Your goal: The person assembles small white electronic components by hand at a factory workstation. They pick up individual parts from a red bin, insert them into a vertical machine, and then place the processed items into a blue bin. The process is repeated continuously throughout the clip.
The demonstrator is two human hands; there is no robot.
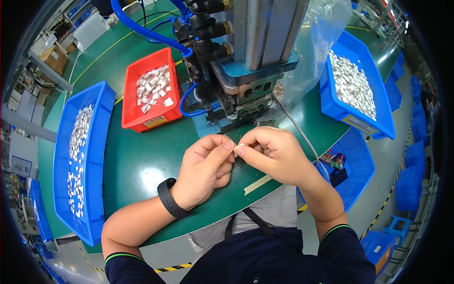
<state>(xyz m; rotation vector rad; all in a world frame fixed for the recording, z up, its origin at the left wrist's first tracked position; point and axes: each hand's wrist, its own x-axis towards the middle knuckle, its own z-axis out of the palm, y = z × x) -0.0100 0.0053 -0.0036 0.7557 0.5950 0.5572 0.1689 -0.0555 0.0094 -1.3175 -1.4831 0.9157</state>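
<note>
My left hand (204, 164) and my right hand (280, 154) meet over the green table, just in front of a press machine (250, 90). Between their fingertips is a small white piece (239, 147), mostly covered by the fingers; its exact kind is hidden. The right thumb and forefinger pinch it. On the left, thumb and forefinger are closed together at the same piece's edge. A black band (171, 199) circles my left wrist.
A long blue bin (99, 165) and a red bin (130, 104) of small white pieces stand left. At right, another blue bin (385, 111) is heaped with similar pieces. Blue hoses (151, 34) run to the press. A grey cable (302, 132) crosses the table's right side.
</note>
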